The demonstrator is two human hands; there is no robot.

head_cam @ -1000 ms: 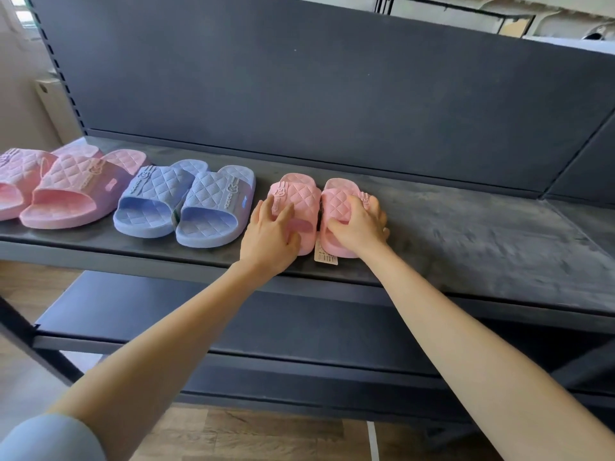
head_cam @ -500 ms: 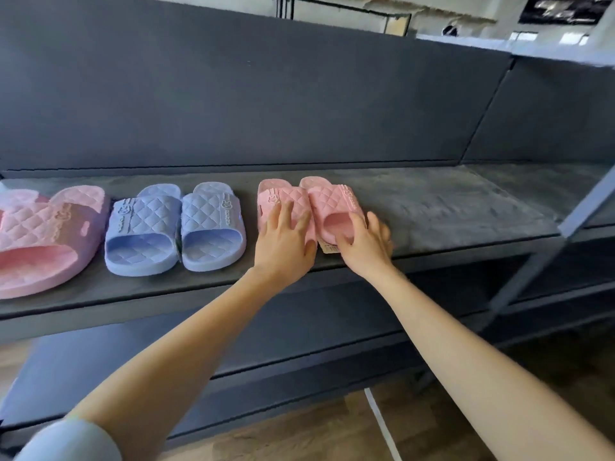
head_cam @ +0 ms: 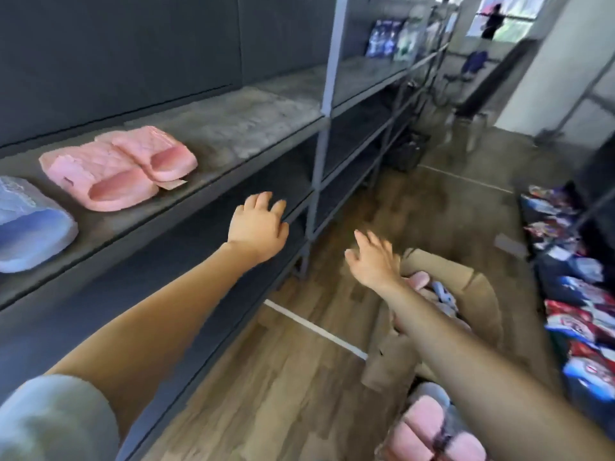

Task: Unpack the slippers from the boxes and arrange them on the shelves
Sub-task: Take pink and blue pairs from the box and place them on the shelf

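Note:
A small pink pair of slippers (head_cam: 119, 168) lies on the grey shelf (head_cam: 233, 134) with a paper tag under it. To its left is a blue slipper (head_cam: 30, 224), cut by the frame edge. My left hand (head_cam: 258, 226) hovers in front of the shelf edge, fingers relaxed, holding nothing. My right hand (head_cam: 374, 257) is blurred, fingers spread, empty, above the floor beside an open cardboard box (head_cam: 482, 294) that holds more slippers. A pink slipper (head_cam: 432, 434) shows at the bottom edge, partly hidden by my right arm.
Shelf posts (head_cam: 324, 104) and lower shelves run to the right. Colourful packets (head_cam: 585, 314) lie piled along the right side of the wooden floor. A white line (head_cam: 316, 327) crosses the floor. A person (head_cam: 492, 21) stands far back by a window.
Both hands have let go of the small pink pair and pulled back off the shelf. My view has swung right and down toward the floor and the cardboard box.

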